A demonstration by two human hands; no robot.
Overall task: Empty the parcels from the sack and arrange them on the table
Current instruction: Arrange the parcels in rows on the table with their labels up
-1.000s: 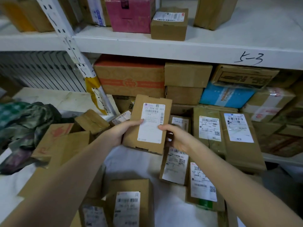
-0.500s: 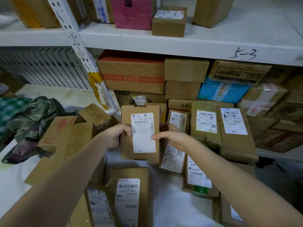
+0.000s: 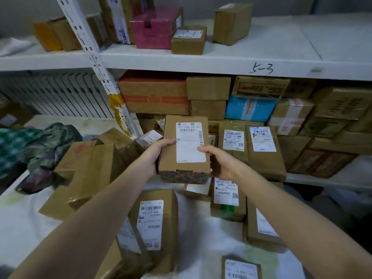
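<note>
Both hands clamp one small brown cardboard parcel [image 3: 184, 150] with a white shipping label on its upper face, holding it in the air above the white cloth-covered table [image 3: 24, 228]. The left hand [image 3: 153, 156] grips the parcel's left edge, thumb lying across the top near the label's corner and fingers curled underneath out of sight. The right hand [image 3: 218, 162] grips the right edge, thumb pressed on the lower right part of the label, the remaining fingers wrapped behind the box. Each hand is closed just as far as the parcel's thickness allows, and the two are kept apart by the parcel's width. The parcel tilts with its labelled face toward the camera, and its near end shows a dark patterned print.

Below it, more brown labelled parcels lie on the table: a tall brown box with a white barcode label [image 3: 156, 224] near the left forearm, a flat brown packet with a green patch [image 3: 227, 200] under the right wrist, and two upright brown packets with white labels [image 3: 249, 146] just beyond the right hand. A large plain brown carton [image 3: 88, 174] lies to the left, beside a crumpled green checked sack [image 3: 30, 148]. Behind stands a white metal shelf [image 3: 221, 63] stacked with cartons, among them a pink box [image 3: 155, 29].
</note>
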